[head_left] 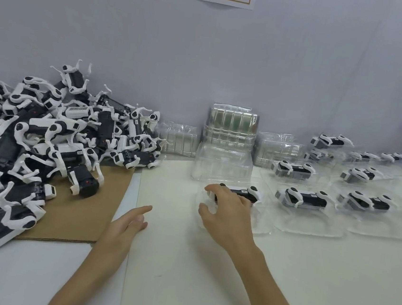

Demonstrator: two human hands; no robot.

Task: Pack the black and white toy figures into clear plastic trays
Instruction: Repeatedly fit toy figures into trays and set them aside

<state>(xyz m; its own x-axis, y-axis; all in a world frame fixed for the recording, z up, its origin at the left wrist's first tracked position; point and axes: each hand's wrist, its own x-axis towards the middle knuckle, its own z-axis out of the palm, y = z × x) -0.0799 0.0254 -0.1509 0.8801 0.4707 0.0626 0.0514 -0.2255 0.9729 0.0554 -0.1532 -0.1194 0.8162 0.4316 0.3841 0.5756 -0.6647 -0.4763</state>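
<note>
Head view: right hand (226, 204) grips figure (243, 190) over its body, in tray (261, 227) mid-surface. Left hand (125, 221) slack, empty, resting on surface (170, 273). Figure judged light and rigid, thin legs fragile: hold the body. Tray looks flimsy. Pile (48, 136) left, filled trays (311, 228) right, open room nearest the person.

The left hand (125, 224) and right hand (228, 212) are bare, with slender, unsleeved forearms.
</note>
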